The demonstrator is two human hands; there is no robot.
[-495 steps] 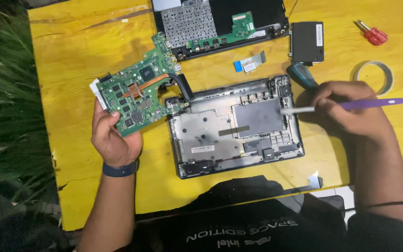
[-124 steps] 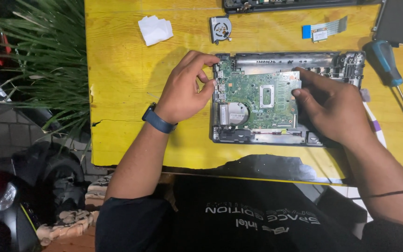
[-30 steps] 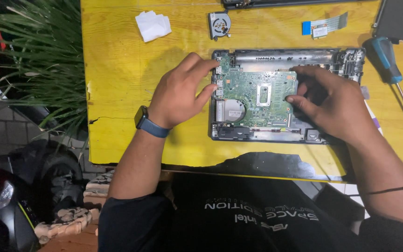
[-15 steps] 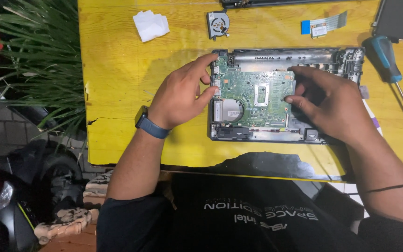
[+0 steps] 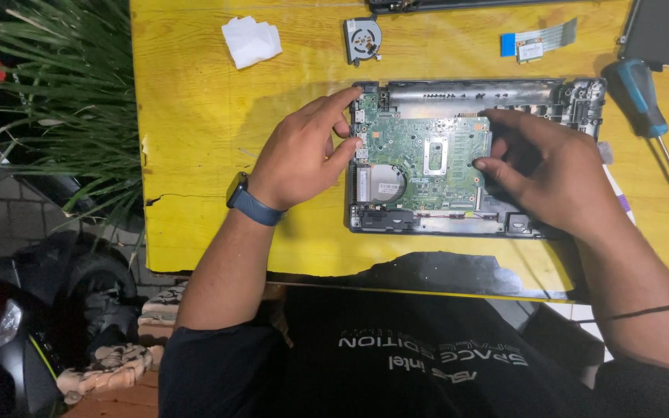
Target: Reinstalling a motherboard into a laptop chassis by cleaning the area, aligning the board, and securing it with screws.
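Observation:
A green circuit board (image 5: pixel 420 166) lies inside a dark grey laptop base (image 5: pixel 474 97) on the yellow table (image 5: pixel 195 124). My left hand (image 5: pixel 300 151) rests at the board's left edge, fingertips pinching that edge and the base's wall. My right hand (image 5: pixel 547 174) covers the right part of the base, with its thumb and forefinger pressing on the board's right edge. Neither hand lifts anything clear of the base. A dark band sits on my left wrist (image 5: pixel 253 205).
A small fan (image 5: pixel 362 39), a folded white cloth (image 5: pixel 251 40) and a flat ribbon cable (image 5: pixel 536 42) lie at the table's far side. A blue-handled screwdriver (image 5: pixel 644 101) and a dark panel (image 5: pixel 667 31) are at the right. Plants (image 5: pixel 48 101) stand left of the table.
Sixteen seconds ago my left hand held the board beside the base; now it lies inside. In the last second both hands shifted slightly along the board's edges.

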